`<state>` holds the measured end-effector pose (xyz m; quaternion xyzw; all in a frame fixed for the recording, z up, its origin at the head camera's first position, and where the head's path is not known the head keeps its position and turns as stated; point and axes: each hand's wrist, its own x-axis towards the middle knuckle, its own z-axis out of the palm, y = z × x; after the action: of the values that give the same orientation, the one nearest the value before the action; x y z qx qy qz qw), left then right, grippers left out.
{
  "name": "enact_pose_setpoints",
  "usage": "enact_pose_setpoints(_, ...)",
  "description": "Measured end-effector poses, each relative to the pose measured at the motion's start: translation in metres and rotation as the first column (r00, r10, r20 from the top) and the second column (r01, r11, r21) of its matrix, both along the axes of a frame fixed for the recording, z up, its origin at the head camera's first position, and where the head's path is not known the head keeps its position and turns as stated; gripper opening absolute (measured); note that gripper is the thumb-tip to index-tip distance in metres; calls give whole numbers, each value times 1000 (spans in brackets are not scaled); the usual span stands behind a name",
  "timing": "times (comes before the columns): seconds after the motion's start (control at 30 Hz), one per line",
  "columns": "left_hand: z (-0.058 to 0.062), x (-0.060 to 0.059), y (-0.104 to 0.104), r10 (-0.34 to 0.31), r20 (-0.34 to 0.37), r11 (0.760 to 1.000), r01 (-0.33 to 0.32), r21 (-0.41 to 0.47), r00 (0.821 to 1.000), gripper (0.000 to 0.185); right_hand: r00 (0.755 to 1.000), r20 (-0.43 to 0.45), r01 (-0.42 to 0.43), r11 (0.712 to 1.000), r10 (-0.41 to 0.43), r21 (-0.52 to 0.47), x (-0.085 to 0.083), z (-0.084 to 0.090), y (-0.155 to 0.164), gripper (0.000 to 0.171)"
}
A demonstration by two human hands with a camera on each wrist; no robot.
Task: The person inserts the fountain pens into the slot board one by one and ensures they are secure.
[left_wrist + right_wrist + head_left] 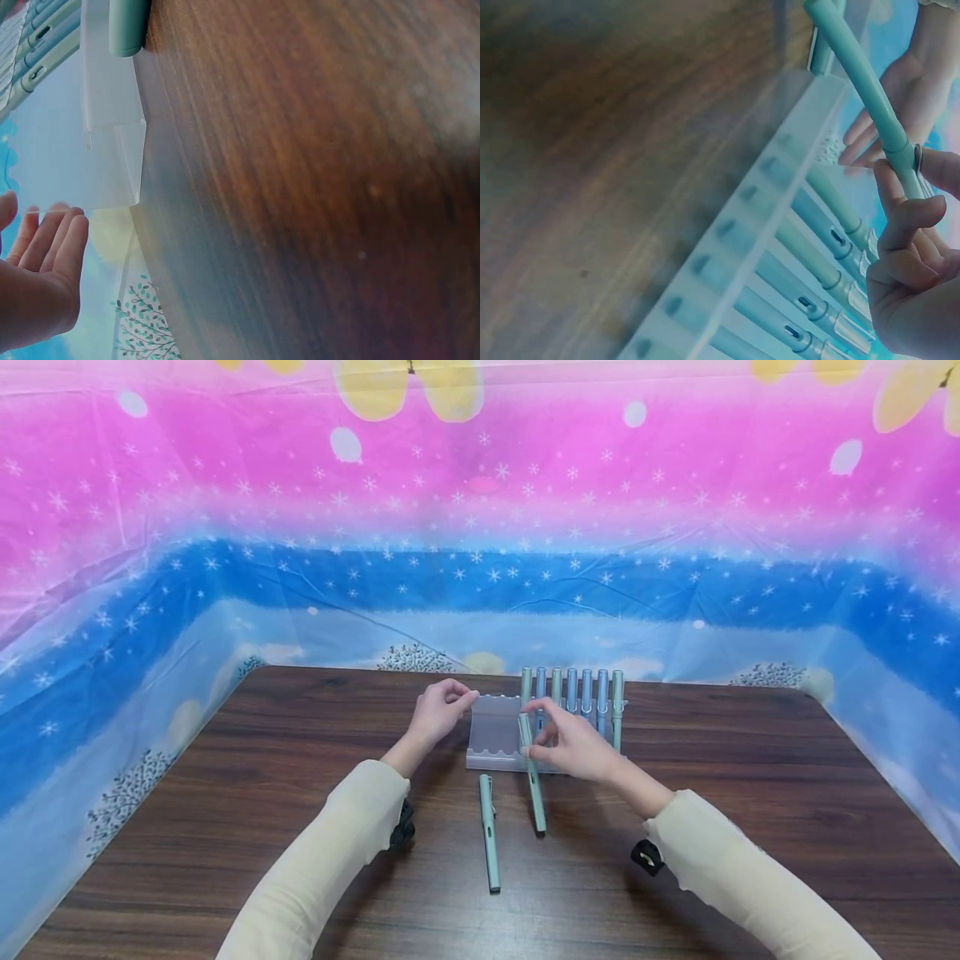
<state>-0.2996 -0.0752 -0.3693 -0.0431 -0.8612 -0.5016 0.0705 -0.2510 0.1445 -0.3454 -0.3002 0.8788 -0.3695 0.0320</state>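
My right hand (576, 747) pinches a pale green fountain pen (535, 797) near its capped end, between thumb and fingers. The pen slants, its barrel pointing toward me across the front edge of a clear plastic pen rack (493, 727). My left hand (437, 714) is at the rack's far left corner, fingertips right at its edge. In the left wrist view its fingers (71, 247) look loosely extended, holding nothing. Several green and blue pens (602, 689) stand side by side in the right part of the rack, clips up. The rack's left slots hold no pens.
Another pale green pen (490, 839) lies on the dark wooden table (300, 727) in front of the rack, clip to the right. Behind the table hangs a pink and blue patterned cloth (480, 577). Dark wrist straps (647, 857) show at the cuffs of both cream sleeves.
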Motion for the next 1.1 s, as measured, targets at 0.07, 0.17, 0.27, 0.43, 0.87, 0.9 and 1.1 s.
enact_pose_setpoints(0.07,0,0,0,-2,1,1000,2,0,1000,22,1000,-12,23,1000,-23,-7,-2,3,-2,50)
enact_pose_setpoints(0.17,-1,0,-1,-4,8,1000,4,7,1000,22,999,-21,49,998,-50,-28,-5,7,-4,50)
enact_pose_setpoints(0.27,-2,-1,-1,-6,11,1000,6,15,1000,22,997,-30,70,996,-72,-59,-8,9,-6,50)
enact_pose_setpoints(0.43,-1,-1,-1,-3,11,1000,3,14,1000,22,989,-92,108,991,-115,-85,-13,12,-9,51)
enact_pose_setpoints(0.87,0,0,0,-9,-5,1000,9,7,1000,22,946,-221,205,966,-237,-160,-25,20,-15,51)
enact_pose_setpoints(0.9,0,0,0,-10,-6,1000,10,7,1000,22,943,-228,208,964,-243,-167,-26,21,-16,51)
enact_pose_setpoints(1.1,0,1,-1,-21,0,1000,21,10,1000,23,908,-310,223,952,-281,-210,-29,18,-20,51)
